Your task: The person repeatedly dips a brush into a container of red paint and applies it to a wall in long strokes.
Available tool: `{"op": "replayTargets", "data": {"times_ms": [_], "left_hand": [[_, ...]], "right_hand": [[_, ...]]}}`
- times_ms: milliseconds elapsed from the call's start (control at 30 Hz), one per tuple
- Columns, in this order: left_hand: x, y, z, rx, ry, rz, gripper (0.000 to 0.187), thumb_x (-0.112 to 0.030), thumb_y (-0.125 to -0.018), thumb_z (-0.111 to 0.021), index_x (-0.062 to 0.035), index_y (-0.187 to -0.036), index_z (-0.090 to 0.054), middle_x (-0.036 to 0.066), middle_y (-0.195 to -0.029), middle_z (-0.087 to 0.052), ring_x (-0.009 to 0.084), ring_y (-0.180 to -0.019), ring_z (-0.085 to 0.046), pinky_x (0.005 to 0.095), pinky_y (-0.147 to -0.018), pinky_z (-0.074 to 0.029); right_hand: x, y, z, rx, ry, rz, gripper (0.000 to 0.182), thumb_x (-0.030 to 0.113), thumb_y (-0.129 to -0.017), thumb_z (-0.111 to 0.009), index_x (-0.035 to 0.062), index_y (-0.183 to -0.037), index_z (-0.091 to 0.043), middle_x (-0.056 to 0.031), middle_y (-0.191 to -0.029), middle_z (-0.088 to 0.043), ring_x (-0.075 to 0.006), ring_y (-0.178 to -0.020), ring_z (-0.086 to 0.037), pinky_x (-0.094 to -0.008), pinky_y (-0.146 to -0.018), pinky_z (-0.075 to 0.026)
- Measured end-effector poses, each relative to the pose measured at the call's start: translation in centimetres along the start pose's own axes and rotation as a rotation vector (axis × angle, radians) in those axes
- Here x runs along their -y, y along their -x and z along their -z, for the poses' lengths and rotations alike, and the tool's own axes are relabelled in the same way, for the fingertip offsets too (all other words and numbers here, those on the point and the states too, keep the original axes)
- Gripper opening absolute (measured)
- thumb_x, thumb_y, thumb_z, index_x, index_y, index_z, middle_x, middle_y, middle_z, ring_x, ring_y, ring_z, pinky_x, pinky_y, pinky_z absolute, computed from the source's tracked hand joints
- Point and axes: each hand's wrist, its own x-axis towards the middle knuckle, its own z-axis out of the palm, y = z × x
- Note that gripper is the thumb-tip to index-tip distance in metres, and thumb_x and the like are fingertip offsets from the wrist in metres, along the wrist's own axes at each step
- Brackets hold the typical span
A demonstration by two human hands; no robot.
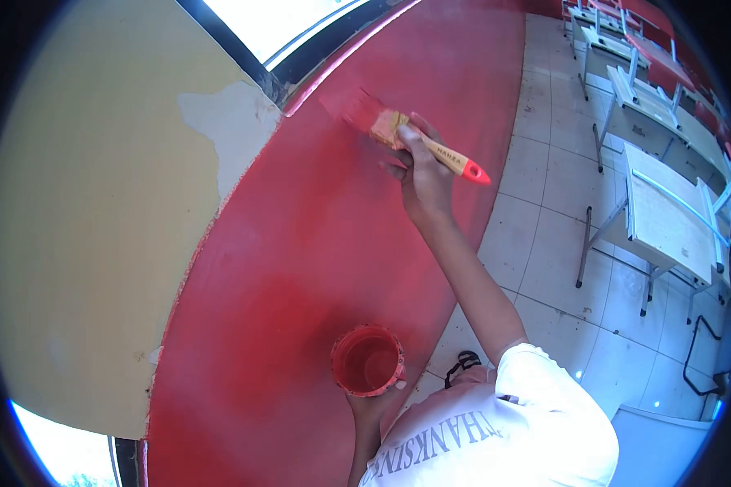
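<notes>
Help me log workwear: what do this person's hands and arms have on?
The right hand is bare, without a glove; a short white sleeve covers the upper arm. The left hand is partly hidden; no glove shows.

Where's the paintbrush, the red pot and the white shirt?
Paintbrush [450,157]: head view, on the wooden handle.
Red pot [348,355]: head view, inner wall.
White shirt [560,430]: head view, beside the lettering.

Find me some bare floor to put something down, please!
Between the red wall and the nearest desk, the floor is bare except for specks. Over by the other desks and chairs, it's crowded.
</notes>
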Motion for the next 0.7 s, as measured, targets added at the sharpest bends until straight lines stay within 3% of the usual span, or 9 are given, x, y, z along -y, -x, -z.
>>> {"op": "replayTargets", "data": {"times_ms": [233, 433, 533, 700], "left_hand": [[-0.2, -0.1, -0.1, 0.020, -0.027, 0.019, 0.085, -0.022, -0.052, -0.085, -0.0058, -0.123, -0.042, 0.007, -0.114, -0.054, 0.0209, -0.104, -0.054, 0.0358, -0.089, -0.045], [0.5, -0.4, -0.1, 0.089, 0.003, -0.044, 0.085, -0.015, -0.053, -0.086, -0.0032, -0.123, -0.039, 0.009, -0.109, -0.055, 0.0191, -0.095, -0.057, 0.0327, -0.079, -0.050], [-1.2, -0.2, -2.2, 0.149, 0.103, 0.024, 0.082, -0.011, -0.055, -0.084, -0.0023, -0.123, -0.039, 0.009, -0.102, -0.058, 0.0171, -0.086, -0.060, 0.0308, -0.073, -0.051], [-1.5, -0.2, -2.9, 0.151, 0.092, -0.028, 0.080, -0.007, -0.056, -0.082, -0.0019, -0.123, -0.038, 0.009, -0.100, -0.058, 0.0167, -0.083, -0.061, 0.0301, -0.071, -0.052]], "right_hand": [[-3.8, 2.9, 7.5, -0.146, 0.111, -0.164, 0.048, 0.017, -0.083, -0.058, 0.0026, -0.124, -0.040, -0.0063, -0.106, -0.052, -0.0152, -0.092, -0.057, -0.0332, -0.067, -0.052], [-6.6, 5.7, 15.3, -0.250, 0.271, -0.231, 0.043, 0.016, -0.082, -0.057, 0.0025, -0.121, -0.044, -0.0083, -0.107, -0.054, -0.0169, -0.090, -0.059, -0.0305, -0.064, -0.054], [-5.2, 6.6, 18.8, -0.281, 0.389, -0.222, 0.042, 0.016, -0.081, -0.058, 0.0014, -0.119, -0.046, -0.0091, -0.105, -0.055, -0.0173, -0.088, -0.060, -0.0290, -0.061, -0.055], [-0.6, 5.1, 14.4, -0.208, 0.374, -0.109, 0.042, 0.017, -0.081, -0.058, 0.0016, -0.119, -0.047, -0.0088, -0.103, -0.055, -0.0162, -0.087, -0.060, -0.0284, -0.059, -0.055]]}}
